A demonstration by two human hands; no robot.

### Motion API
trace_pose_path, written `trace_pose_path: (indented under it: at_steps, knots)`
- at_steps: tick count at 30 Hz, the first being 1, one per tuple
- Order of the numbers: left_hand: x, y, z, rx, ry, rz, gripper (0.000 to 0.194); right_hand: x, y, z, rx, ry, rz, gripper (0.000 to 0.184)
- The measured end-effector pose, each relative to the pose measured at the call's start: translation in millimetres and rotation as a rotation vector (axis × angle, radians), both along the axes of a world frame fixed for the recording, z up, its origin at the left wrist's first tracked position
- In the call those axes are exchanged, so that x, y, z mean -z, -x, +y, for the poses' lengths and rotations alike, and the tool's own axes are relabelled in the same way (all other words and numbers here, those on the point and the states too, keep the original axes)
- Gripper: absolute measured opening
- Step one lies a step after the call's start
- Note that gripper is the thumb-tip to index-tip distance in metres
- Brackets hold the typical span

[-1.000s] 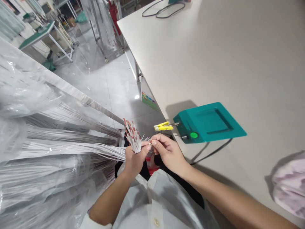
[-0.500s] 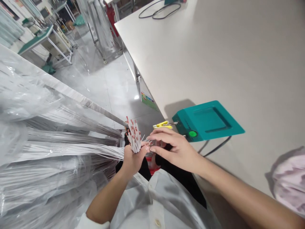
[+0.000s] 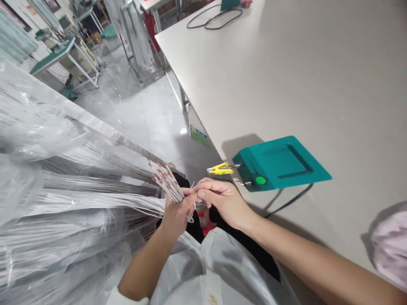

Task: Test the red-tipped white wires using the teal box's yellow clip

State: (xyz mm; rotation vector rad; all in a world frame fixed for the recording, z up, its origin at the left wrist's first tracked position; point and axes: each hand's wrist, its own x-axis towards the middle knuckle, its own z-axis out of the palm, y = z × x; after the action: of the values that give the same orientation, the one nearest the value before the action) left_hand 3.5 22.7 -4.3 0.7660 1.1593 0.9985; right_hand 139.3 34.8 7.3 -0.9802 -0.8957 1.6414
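My left hand (image 3: pixel 178 212) is wrapped round a bundle of thin white wires (image 3: pixel 170 184) whose ends show reddish-brown tips. The wires' other part trails left toward the hanging bundles. Fingers of my right hand (image 3: pixel 224 197) are pinched together against the left thumb and fingertips, with wire ends beside them; what they pinch is hidden. Just beyond the right hand, on the table edge, sits a teal device (image 3: pixel 282 163) with a round green button (image 3: pixel 261 181). A yellow clip (image 3: pixel 222 168) is attached to its metal terminal and juts over the edge.
Large bundles of white wires (image 3: pixel 95 192) in clear plastic hang on a rack rail (image 3: pixel 95 120) at my left. A pale table (image 3: pixel 286 84) fills the right, with a black cable (image 3: pixel 216 21) at its far end and pink cloth (image 3: pixel 391 245) near me. Wheeled racks stand beyond.
The wire bundle in my left hand has tilted further left. My right fingers have closed in from a looser spread to a pinch at the left fingertips. The view has shifted slightly.
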Motion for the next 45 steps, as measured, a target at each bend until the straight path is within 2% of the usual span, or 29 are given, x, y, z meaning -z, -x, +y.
trace_pose_path:
  at_steps: [4, 6, 10, 14, 18, 23, 27, 30, 34, 37, 40, 42, 45]
  knots:
    - [2.2, -8.6, -4.0, -0.05, 0.029, -0.022, 0.026, 0.3, 10.0, -5.3, 0.0, 0.173, 0.158, 0.024]
    - [1.9, -12.2, -5.1, -0.064, 0.036, -0.035, 0.024, 2.0, 11.4, -6.0, 0.023, 0.14, 0.114, 0.024]
    - [1.1, -15.0, -5.0, -0.089, 0.045, 0.028, 0.025, 9.1, 5.5, -4.3, 0.179, -0.162, -0.278, 0.016]
    - [0.9, -13.8, -4.2, -0.039, 0.014, 0.126, 0.024, 12.7, -7.4, -2.0, 0.193, -0.538, -0.665, 0.014]
    - [-3.5, -14.7, -4.2, 0.005, -0.021, 0.241, 0.024, 14.4, -14.8, -1.1, 0.229, -0.837, -1.016, 0.016]
    - [-12.1, -19.3, -4.5, 0.036, -0.079, 0.377, 0.027, 20.0, -16.5, -1.0, 0.252, -1.026, -1.289, 0.019]
    - [-15.4, -22.2, -4.7, 0.044, -0.102, 0.434, 0.028, 24.0, -24.1, -0.5, 0.144, -1.142, -1.366, 0.021]
    - [-13.4, -22.7, -5.8, 0.058, -0.074, 0.432, 0.028, 25.5, -32.5, -3.3, 0.072, -1.145, -1.348, 0.018]
    - [-4.8, -20.3, -5.8, -0.012, -0.036, 0.39, 0.026, 22.4, -38.5, -13.2, 0.083, -1.126, -1.245, 0.014]
    - [-1.7, -18.0, -4.4, -0.058, -0.036, 0.371, 0.027, 16.3, -36.1, -17.9, 0.191, -0.909, -1.075, 0.014]
    - [-5.3, -17.4, -3.5, -0.003, -0.045, 0.346, 0.025, 11.2, -30.4, -15.4, 0.219, -0.671, -0.951, 0.016]
    - [-8.8, -17.9, -3.8, 0.046, -0.065, 0.333, 0.024, 9.8, -27.3, -11.4, 0.133, -0.663, -0.929, 0.016]
    - [-10.4, -18.4, -5.2, 0.078, -0.079, 0.317, 0.022, 8.9, -26.2, -5.8, 0.036, -0.755, -0.979, 0.014]
